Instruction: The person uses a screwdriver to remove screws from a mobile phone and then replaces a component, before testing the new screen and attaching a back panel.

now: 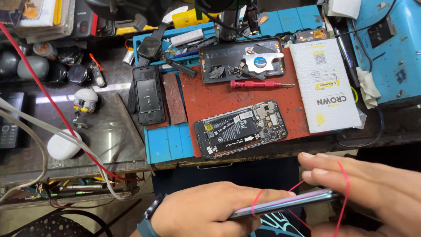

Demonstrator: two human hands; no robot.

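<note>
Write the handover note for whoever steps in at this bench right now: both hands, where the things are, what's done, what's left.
Left hand: grips the near end of a thin phone, held edge-on below the bench edge.
Right hand: holds the phone's far end; red rubber bands loop over its fingers and around the phone.
On the red mat: an opened phone with battery and board exposed, a red screwdriver, and a back shell holding loose parts. A white package lies to the right.
Done: one band already sits around the phone near the left hand.
Left: the band on the right hand is not yet seated.
</note>
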